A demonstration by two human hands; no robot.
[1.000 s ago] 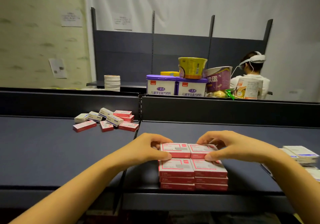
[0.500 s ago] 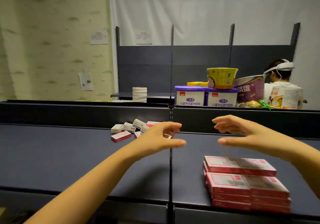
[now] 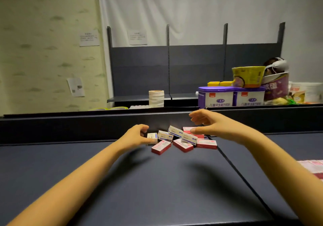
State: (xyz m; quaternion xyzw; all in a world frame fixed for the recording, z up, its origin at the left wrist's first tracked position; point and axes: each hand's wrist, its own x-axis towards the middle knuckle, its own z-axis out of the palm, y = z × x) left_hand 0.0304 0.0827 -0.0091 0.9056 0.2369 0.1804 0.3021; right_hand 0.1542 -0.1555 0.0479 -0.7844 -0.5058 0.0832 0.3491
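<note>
1. The pile of small boxes [image 3: 183, 144] is found on the dark shelf [image 3: 157, 182], close to the back rail [image 3: 87, 126], at about 12 o'clock from the middle of the view. White-and-blue cartons and red ones are mixed in it, and several are leaned on one another.
2. The left hand [image 3: 137, 135] is held at 9 o'clock of the pile. Its fingers are curled above the leftmost white box [image 3: 153, 135], and the thumb tip is laid at that box's front edge. Whether the box is actually pinched cannot be told.
3. The right hand [image 3: 212, 126] is held at 1 o'clock of the pile, above the red cartons at the back. Its fingers are spread and loosely bent, and nothing is gripped. The thumb is stretched toward 9 o'clock over the pile; contact cannot be made out.
4. A red box [image 3: 160, 147] is laid flat at the pile's 7 o'clock edge, apart from both hands.
5. A stack of red boxes [image 3: 312, 167] is cut off by the frame at 4 o'clock of the pile, well apart from it.
6. Beyond the rail, at 1 o'clock, two purple-lidded tins [image 3: 230, 96] are set side by side, with a yellow bowl [image 3: 248, 76] on top. Rolls of tape [image 3: 156, 98] are stacked at 11 o'clock. A person [image 3: 274, 65] in a white headset is partly seen behind the bowl.
</note>
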